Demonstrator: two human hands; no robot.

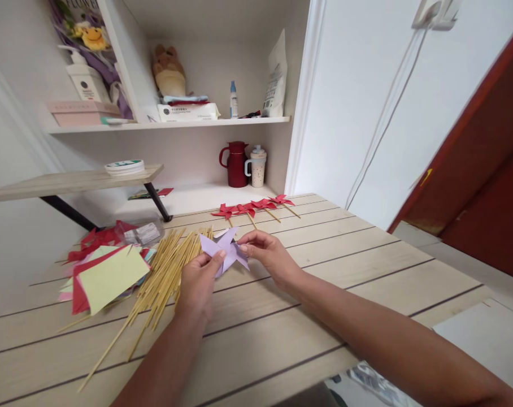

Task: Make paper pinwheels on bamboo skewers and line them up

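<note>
A pale wooden bench (366,265) of long planks with dark seams fills the near half of the view, its grain matt and light. Beyond it, white walls rise to a white alcove with a shelf (172,124) carrying a soft toy, a flat wipes pack, a small bottle and a white pouch. On the alcove floor below stand a dark red jug (236,164) and a pale lidded cup (257,166). A red-brown door (485,186) slants along the right. At far left a wooden riser (70,182) on black legs holds a round flat tin.

On the left of the bench lies a loose heap of thin bamboo sticks (163,277), straight and straw-coloured, fanned toward the near edge. Left of them sits a stack of square paper sheets (108,277), yellow-green on top with red and pink beneath. Farther back, a row of four red paper pinwheels (252,208) on sticks lies flat.

At the centre, just above the bench, is a lilac paper pinwheel (226,250), crisp-folded with pointed vanes. The left hand (199,282) pinches its near-left vane between thumb and fingers; the right hand (268,254) nips its right side with the fingertips closed on the paper. Both hands grip it together, close to each other.
</note>
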